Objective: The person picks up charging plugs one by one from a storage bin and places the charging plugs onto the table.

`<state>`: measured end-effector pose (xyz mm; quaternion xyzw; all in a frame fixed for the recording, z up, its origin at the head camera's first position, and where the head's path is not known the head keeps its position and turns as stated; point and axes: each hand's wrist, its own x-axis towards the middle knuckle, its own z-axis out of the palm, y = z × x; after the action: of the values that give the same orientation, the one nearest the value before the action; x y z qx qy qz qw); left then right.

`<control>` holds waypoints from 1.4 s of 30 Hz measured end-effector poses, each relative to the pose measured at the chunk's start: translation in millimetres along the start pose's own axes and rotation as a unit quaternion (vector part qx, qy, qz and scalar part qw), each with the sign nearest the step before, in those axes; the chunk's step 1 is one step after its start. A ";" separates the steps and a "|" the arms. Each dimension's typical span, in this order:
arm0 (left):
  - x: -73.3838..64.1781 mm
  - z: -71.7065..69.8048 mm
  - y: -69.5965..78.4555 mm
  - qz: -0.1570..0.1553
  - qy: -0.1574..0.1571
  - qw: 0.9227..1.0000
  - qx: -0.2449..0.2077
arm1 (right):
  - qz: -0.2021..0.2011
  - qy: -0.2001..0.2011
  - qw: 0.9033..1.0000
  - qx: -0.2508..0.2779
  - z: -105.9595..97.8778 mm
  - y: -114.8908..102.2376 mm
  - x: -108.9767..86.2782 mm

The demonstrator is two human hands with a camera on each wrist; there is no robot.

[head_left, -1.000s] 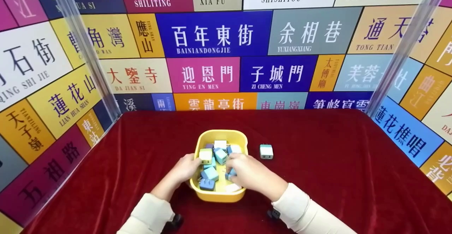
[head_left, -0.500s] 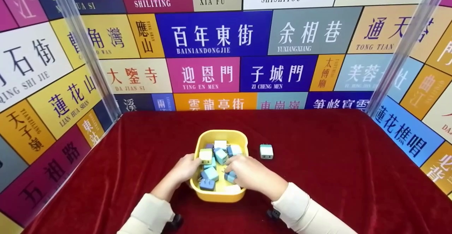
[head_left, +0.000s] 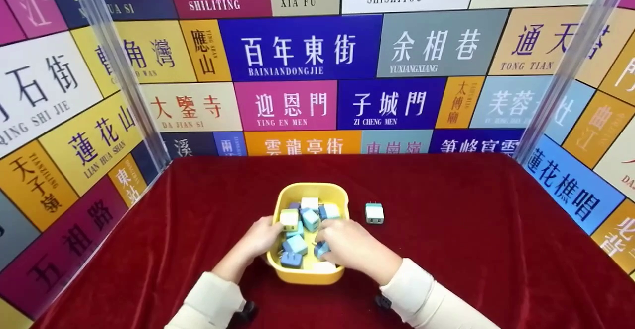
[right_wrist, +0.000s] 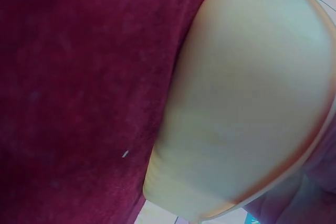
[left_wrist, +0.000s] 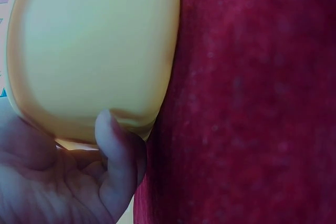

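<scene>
Compared with a second ago, the right hand [head_left: 347, 242] and the blue plug [head_left: 321, 249] at its fingertips sit slightly farther left, and so does the white block [head_left: 324, 268] at the box's near end.

At left, the left hand [head_left: 264, 234] grips the left wall of the box [head_left: 307, 277], curled over the rim with a digit pressed to the outside, as the left wrist view shows. The box stands on the red cloth [head_left: 471, 230], its long axis running near to far.

Inside, along the left, lie a yellow plug [head_left: 289, 220], a teal plug [head_left: 296, 245] and, nearest, a navy plug [head_left: 291, 259].

Right of these, the blue plug lies under and just left of the right fingertips; the right hand is much the nearer one. Those fingers are bent down into the box, partly hidden, so I cannot tell whether they pinch the plug or only touch it. Its long axis is hidden too.

Farthest right, beyond the rim, a loose plug [head_left: 374, 213] rests on the cloth, its prongs pointing far.
</scene>
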<state>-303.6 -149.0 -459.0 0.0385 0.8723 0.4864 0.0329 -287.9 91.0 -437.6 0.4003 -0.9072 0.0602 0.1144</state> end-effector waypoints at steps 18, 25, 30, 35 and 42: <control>0.6 0.5 -0.4 0.000 -0.004 1.000 -0.007 | 0.030 -0.041 0.995 0.089 -9.0 2.4 -1.1; 0.1 0.2 0.1 -0.002 -0.003 1.000 -0.006 | 0.019 -0.057 0.992 0.108 -9.6 3.3 -0.2; -0.2 0.4 -0.7 0.000 0.002 1.000 -0.008 | 0.021 -0.068 0.991 0.116 -10.8 3.1 0.4; -0.1 0.4 -0.9 0.000 0.002 1.000 -0.006 | 0.027 -0.069 0.990 0.121 -10.4 4.6 0.6; 0.3 0.9 -1.0 -0.006 -0.003 1.000 -0.010 | 0.018 -0.049 0.990 0.134 -10.3 7.2 0.2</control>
<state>-303.9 -148.8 -460.4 0.0346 0.8675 0.4947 0.0390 -291.7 97.8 -427.7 0.3981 -0.9025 0.1637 0.0137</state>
